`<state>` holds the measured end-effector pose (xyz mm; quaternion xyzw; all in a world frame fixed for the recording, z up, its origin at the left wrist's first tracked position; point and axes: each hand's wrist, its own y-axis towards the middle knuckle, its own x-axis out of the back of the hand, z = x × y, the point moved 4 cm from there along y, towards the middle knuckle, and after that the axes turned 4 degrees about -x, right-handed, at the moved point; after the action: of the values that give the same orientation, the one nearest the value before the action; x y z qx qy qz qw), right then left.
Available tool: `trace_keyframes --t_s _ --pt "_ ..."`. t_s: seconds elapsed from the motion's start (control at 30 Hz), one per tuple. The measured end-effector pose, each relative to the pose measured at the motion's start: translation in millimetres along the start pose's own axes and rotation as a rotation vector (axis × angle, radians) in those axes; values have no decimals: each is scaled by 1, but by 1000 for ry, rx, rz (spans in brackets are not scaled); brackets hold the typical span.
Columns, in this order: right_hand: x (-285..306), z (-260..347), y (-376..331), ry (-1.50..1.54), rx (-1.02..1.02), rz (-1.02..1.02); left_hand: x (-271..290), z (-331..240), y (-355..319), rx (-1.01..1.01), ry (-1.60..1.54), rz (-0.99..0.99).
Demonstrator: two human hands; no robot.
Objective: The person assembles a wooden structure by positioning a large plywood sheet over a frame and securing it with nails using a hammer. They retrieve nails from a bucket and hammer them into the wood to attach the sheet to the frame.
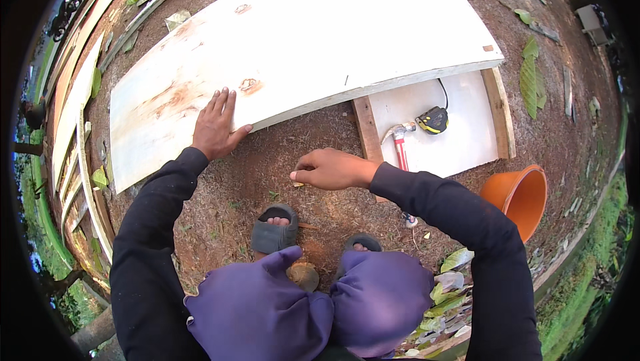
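My left hand [215, 124] lies flat with its fingers stretched out on the near edge of a large pale plywood panel [313, 34]. The panel shows brown knots and stains toward its left end. Over the bare soil, to the right of the left hand, hovers my right hand [333, 168], its fingers curled together; anything inside them is hidden. Beyond the right wrist, a claw hammer [400, 146] with a red and white handle leans into a wood-framed white board [467, 128]. A black and yellow tape measure [433, 120] rests on that board, beside the hammer's head.
An orange bucket [512, 194] lies tilted to the right of my right forearm. Long timber strips [83, 98] are stacked at the far left. Large leaves [530, 81] litter the soil on the right. My sandalled feet [275, 226] stand just below the hands.
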<state>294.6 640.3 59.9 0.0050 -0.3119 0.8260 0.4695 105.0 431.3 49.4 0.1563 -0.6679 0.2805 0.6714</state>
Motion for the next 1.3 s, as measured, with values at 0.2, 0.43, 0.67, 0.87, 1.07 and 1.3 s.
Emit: trace_keyframes --t_s 0.2,0.43,0.67,0.87,1.07,1.3 --pt "25 -16 -3 230 -210 -15 -18 8 -3 -100 -12 -222" --pt "-47 -24 93 1361 -92 -371 -14 -1 5 -149 -85 -345" --pt "-79 -4 162 2033 155 -724 -16 4 4 -88 -141 -358" --pt "-84 16 211 2292 409 -750 -22 8 3 -62 -146 -310" --pt "-88 25 245 2348 652 -640 -23 8 7 -78 -131 -313" --pt "-101 23 259 2339 499 -724 -26 15 6 -44 -185 -295"
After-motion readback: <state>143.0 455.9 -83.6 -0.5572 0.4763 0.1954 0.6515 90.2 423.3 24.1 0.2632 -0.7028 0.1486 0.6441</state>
